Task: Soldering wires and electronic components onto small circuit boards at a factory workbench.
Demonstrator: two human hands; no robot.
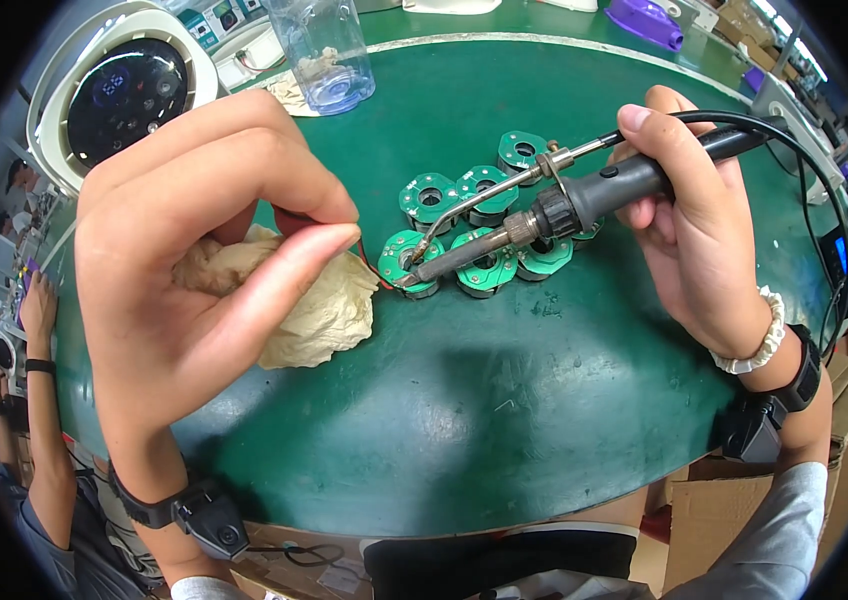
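My left hand (184, 230) pinches a thin red and dark wire (371, 267) between thumb and forefinger. The wire runs down to the edge of the nearest left ring-shaped part, which has a green circuit board (399, 248) on top. In my right hand (694, 220) is a black-handled soldering iron (609, 192), pointing down and left. Its tip meets that same board's edge near the wire end. A thin metal solder-feed tube (479, 198), clamped along the iron, ends just above the tip. Several matching ring-shaped parts (430, 196) stand close by, some partly hidden behind the iron.
A crumpled cream cloth (319, 325) lies under my left hand on the green table (544, 400). Behind stand a clear plastic jar (329, 60) and a white device with a black display (129, 95). A black cable (814, 150) loops at right. Another person's arm (49, 420) shows at far left.
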